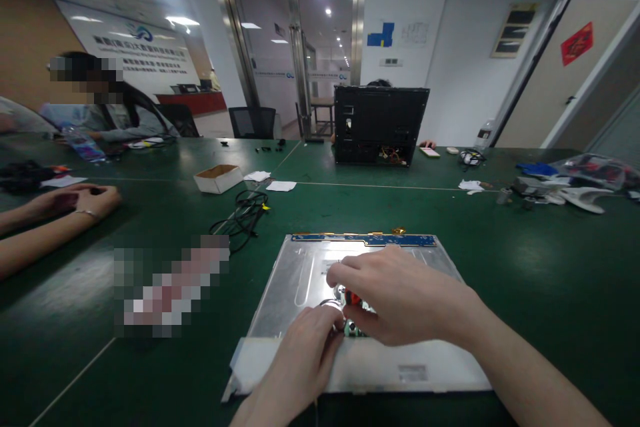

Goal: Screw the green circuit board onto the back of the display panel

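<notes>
In front of me a flat metal display panel (285, 280) lies on the table, with a blue circuit strip (360, 239) along its far edge and a whitish film over its near part. Over its middle, my right hand (395, 293) is closed around a red-and-black tool handle (353, 297); its working end is hidden. Beneath the fingers, part of a small green circuit board (353, 328) shows. My left hand (313, 340) has its fingers pressed together at the board's left edge, beside a thin dark cable (327, 301). What they pinch is hidden.
Black cables (243, 217) and an open white box (219, 178) lie to the left. A co-worker's hands (95, 203) rest at far left. Across the table stands a black monitor housing (380, 120), a person partly behind it. Plastic bags and parts (555, 190) lie at right.
</notes>
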A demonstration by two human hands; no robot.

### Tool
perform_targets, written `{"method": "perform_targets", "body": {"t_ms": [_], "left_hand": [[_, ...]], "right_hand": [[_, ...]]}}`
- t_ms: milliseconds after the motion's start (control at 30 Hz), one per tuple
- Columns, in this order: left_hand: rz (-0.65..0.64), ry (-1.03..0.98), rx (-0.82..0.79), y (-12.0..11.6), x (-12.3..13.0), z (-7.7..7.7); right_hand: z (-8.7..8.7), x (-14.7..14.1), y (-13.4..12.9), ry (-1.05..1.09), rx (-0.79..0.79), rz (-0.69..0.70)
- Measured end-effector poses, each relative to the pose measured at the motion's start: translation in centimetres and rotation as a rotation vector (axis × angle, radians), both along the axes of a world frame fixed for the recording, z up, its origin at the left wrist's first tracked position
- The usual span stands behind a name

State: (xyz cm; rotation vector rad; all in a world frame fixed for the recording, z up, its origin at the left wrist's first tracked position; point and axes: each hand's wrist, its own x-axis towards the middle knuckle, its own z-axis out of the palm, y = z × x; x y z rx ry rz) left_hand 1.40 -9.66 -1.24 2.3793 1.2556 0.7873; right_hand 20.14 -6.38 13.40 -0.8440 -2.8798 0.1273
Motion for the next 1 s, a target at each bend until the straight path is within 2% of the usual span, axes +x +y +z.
{"method": "perform_targets", "body": {"t_ms": [367, 667, 1000], "left_hand": [[0.002, 0.002, 0.020, 0.11, -0.07, -0.38], [-0.001, 0.017, -0.023, 0.12, -0.25, -0.55], [-0.020, -0.027, 0.009, 0.16, -0.16, -0.36]], "right_hand": [[-0.28, -0.10, 0.43, -0.002, 0.008, -0.049], [-0.26, 0.00, 0.10, -0.004, 0.002, -0.028], [-0.47, -0.07, 0.47, 0.003, 0.018, -0.020]]}}
